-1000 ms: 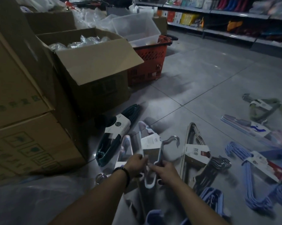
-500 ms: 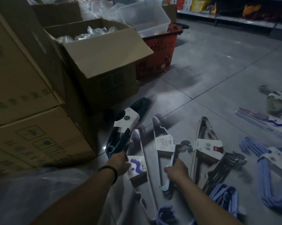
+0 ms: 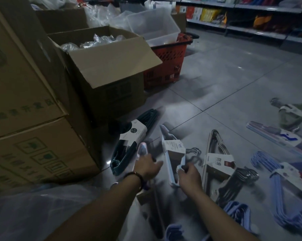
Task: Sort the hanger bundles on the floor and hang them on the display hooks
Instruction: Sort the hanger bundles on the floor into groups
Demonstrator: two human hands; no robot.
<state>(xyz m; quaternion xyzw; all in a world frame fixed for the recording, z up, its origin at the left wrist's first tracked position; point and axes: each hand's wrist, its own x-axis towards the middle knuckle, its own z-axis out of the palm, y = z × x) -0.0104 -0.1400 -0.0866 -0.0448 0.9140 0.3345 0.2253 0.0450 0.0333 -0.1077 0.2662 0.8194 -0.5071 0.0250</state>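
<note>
While the right hand [image 3: 188,173] grips the white bundle [image 3: 173,148] | left hand [image 3: 146,166], at its 9 o'clock, lies on pastel bundle [image 3: 143,150] | left grip unreadable

The grey tiled floor [image 3: 233,80] carries scattered banded hanger bundles: dark green plastic [image 3: 129,143], grey metal [image 3: 221,164], blue [image 3: 282,185]; also brown cardboard boxes [image 3: 110,70] and a red plastic basket [image 3: 166,63].

I place them off the open cardboard box [image 3: 112,66]. The dark teal bundle [image 3: 129,145], banded in white card, lies flat at its foot. Beside that the white bundle [image 3: 171,153] lies lengthwise, hooks turned away from the box. Farther out lie the grey bundle [image 3: 218,164], the blue bundle [image 3: 286,188] and, farthest, the green bundle [image 3: 293,113].
</note>
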